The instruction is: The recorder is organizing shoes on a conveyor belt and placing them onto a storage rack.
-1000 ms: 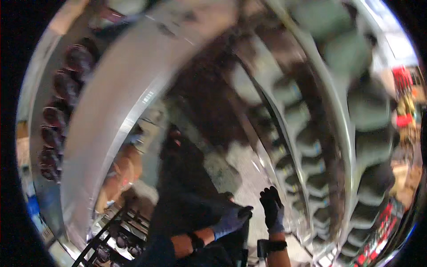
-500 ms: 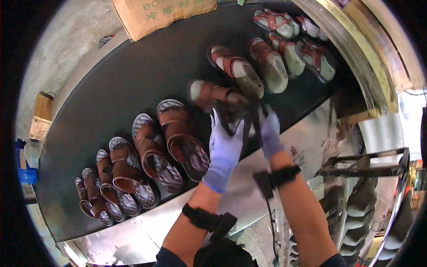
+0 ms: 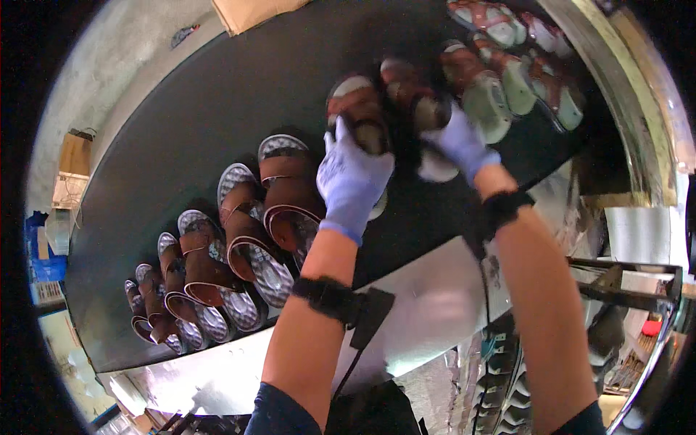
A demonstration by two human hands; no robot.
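Both my hands wear pale lavender knit gloves. My left hand (image 3: 354, 172) grips a brown sandal (image 3: 355, 100) by its near end; the toe points away from me, and the glove hides part of the sole. To its right, my right hand (image 3: 462, 143) holds another reddish-brown sandal (image 3: 407, 85), smeared by motion, near its back strap. Left of my hands, a row of brown sandals (image 3: 284, 168) with grey patterned insoles lies on a black belt-like surface (image 3: 188, 159). Brown sandals with paler footbeds (image 3: 484, 98) lie farther right.
A cardboard box (image 3: 257, 13) sits at the far edge of the black surface. A shiny metal ledge (image 3: 428, 290) runs along its near side. At right stands a dark-framed rack (image 3: 623, 286) with grey, foot-shaped forms. Cables hang from bands on my forearms.
My hands were close together over sandals near the front edge. Now they are apart and farther from me, the right one moved rightward, each on its own sandal. The whole view has shifted.
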